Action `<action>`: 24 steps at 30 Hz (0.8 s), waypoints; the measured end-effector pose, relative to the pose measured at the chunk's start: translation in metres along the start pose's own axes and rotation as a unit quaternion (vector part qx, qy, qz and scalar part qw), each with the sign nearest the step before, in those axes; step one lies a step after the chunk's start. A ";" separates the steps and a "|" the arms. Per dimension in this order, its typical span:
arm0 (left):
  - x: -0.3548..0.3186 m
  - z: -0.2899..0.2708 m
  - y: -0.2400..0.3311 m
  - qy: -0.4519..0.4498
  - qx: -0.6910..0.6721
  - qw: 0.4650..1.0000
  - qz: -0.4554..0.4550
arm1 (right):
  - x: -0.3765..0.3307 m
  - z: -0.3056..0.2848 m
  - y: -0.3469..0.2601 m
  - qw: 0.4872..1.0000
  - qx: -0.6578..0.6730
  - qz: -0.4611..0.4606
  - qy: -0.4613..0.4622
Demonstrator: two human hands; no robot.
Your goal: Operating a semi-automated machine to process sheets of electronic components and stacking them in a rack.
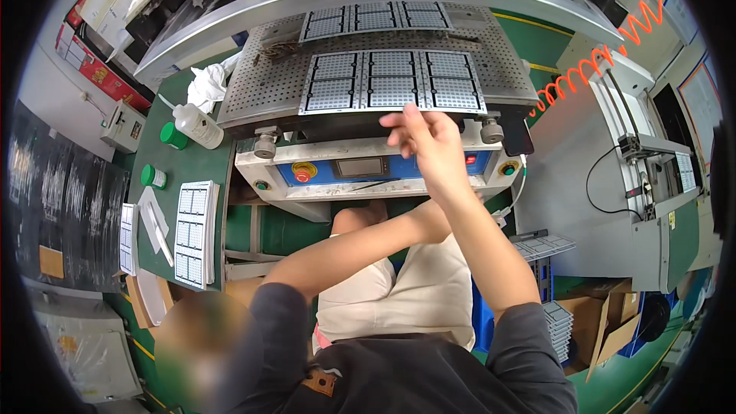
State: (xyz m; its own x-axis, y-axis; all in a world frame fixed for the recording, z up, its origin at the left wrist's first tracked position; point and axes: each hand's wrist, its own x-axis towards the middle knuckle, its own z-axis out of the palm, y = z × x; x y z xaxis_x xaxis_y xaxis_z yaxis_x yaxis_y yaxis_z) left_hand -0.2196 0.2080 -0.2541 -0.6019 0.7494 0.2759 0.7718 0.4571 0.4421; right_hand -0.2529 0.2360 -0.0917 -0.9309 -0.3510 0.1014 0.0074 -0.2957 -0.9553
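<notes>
My right hand (424,136) is at the front edge of the perforated metal table (261,80), its fingers loosely bent and apart, with nothing visible in them. Just beyond the fingertips lies a white circuit board panel (392,80) with three black-lined grid sections. Farther back on the same table rests a similar panel (376,19), partly covered by the metal frame above. My left forearm (360,254) crosses over my lap and passes behind the right forearm. That arm's hand is hidden there, so its fingers do not show.
A control panel with a red stop button (304,173) sits below the table. At left are a white squeeze bottle (198,126), green-lidded jars (173,135) and stacked panels (195,234). An orange coiled hose (571,73) hangs at right, above grey equipment. More panels (558,330) stand lower right.
</notes>
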 end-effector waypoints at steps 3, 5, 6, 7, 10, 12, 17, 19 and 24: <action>0.045 0.035 -0.023 0.013 0.178 0.982 0.056 | 0.005 0.004 -0.002 0.998 0.057 0.001 0.030; 0.074 0.049 -0.036 -0.010 0.356 0.931 0.083 | -0.009 -0.003 -0.008 0.999 0.028 0.009 0.017; 0.084 0.055 -0.042 -0.005 0.353 0.931 0.089 | -0.023 -0.008 -0.013 1.000 0.002 0.017 0.003; 0.089 0.059 -0.051 -0.008 0.480 0.868 0.123 | -0.036 -0.011 -0.014 0.999 -0.024 0.027 -0.016; 0.085 0.062 -0.072 -0.016 0.703 0.690 0.168 | -0.086 -0.019 -0.012 0.998 0.010 0.050 -0.028; 0.065 0.055 -0.078 -0.040 0.782 0.601 0.156 | -0.105 -0.022 -0.006 0.996 0.025 0.060 -0.066; 0.031 0.033 -0.071 -0.049 0.918 0.356 0.169 | -0.133 -0.035 -0.004 0.995 0.057 0.063 -0.043; 0.012 0.017 -0.068 -0.057 0.954 0.245 0.163 | -0.138 -0.040 -0.002 0.996 0.055 0.060 -0.047; -0.047 -0.028 -0.053 -0.084 0.986 -0.042 0.141 | -0.156 -0.060 -0.004 0.996 0.046 0.067 -0.030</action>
State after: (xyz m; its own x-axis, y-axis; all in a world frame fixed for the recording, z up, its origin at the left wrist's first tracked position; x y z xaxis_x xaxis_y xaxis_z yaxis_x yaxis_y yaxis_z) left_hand -0.2380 0.1354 -0.2666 -0.6507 0.7579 -0.0475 -0.6876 -0.6146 -0.3867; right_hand -0.1293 0.3448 -0.1206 -0.8955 -0.4450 -0.0062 0.1667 -0.3225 -0.9318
